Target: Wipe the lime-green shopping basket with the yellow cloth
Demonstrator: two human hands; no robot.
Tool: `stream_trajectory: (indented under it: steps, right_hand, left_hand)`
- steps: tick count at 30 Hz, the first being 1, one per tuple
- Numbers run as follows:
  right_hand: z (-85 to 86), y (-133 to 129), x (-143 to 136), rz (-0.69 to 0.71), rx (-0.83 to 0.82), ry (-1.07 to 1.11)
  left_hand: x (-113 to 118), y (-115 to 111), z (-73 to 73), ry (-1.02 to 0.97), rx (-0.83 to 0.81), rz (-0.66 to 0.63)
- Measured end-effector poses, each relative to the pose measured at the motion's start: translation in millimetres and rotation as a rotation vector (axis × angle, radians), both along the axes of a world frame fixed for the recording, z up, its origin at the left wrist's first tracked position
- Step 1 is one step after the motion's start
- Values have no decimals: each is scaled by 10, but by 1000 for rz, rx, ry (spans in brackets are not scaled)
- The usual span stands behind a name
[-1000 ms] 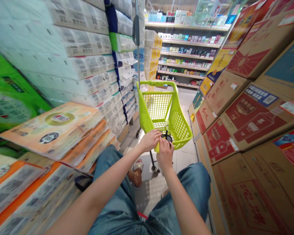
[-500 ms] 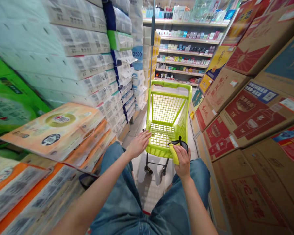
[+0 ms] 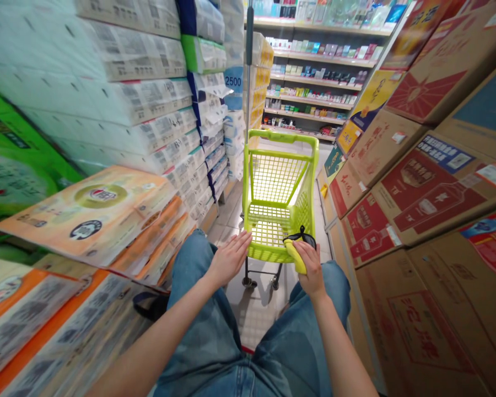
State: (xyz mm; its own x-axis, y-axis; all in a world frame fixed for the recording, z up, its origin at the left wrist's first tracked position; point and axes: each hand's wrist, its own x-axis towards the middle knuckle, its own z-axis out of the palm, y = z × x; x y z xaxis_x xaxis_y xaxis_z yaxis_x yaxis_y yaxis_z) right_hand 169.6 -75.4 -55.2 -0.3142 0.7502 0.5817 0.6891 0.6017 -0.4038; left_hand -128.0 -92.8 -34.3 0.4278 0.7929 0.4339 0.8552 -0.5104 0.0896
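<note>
A lime-green plastic shopping cart [image 3: 278,203] stands in front of my knees, its mesh basket showing no goods. My left hand [image 3: 231,256] has its fingers stretched out flat, with the tips at the cart's near left corner; nothing is in it. At the near right corner, my right hand [image 3: 311,266] is closed on a yellow cloth [image 3: 296,256]. Something black with a small loop [image 3: 305,237] lies by those fingers at the cart rim. A thin upright pole [image 3: 249,41] rises at the cart's left side.
Stacked tissue packs [image 3: 161,99] line the left, with an orange-and-white box [image 3: 95,212] nearer. Cardboard cartons [image 3: 430,193] wall the right. Shelves of small goods [image 3: 314,77] stand ahead. A black strap [image 3: 149,305] hangs by my left knee.
The cart appears slightly further left and higher. My left hand has come lower and its fingers lie flatter by the corner. More of the yellow cloth hangs below my right fingers.
</note>
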Motion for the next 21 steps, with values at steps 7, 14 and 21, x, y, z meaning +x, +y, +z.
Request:
stream_trajectory:
  steps: [7,14,21]
  right_hand:
    - [-42,102,-186,-11,17,62]
    - [-25,-204,-1264,-179,10,-11]
    - [40,-179,-1043,-18,12,-166]
  left_hand:
    - [-72,11,-93,-38,-1,65]
    - [-10,-71,-131,-55,-22,101]
    - [-78,-99,-114,-12,-2,80]
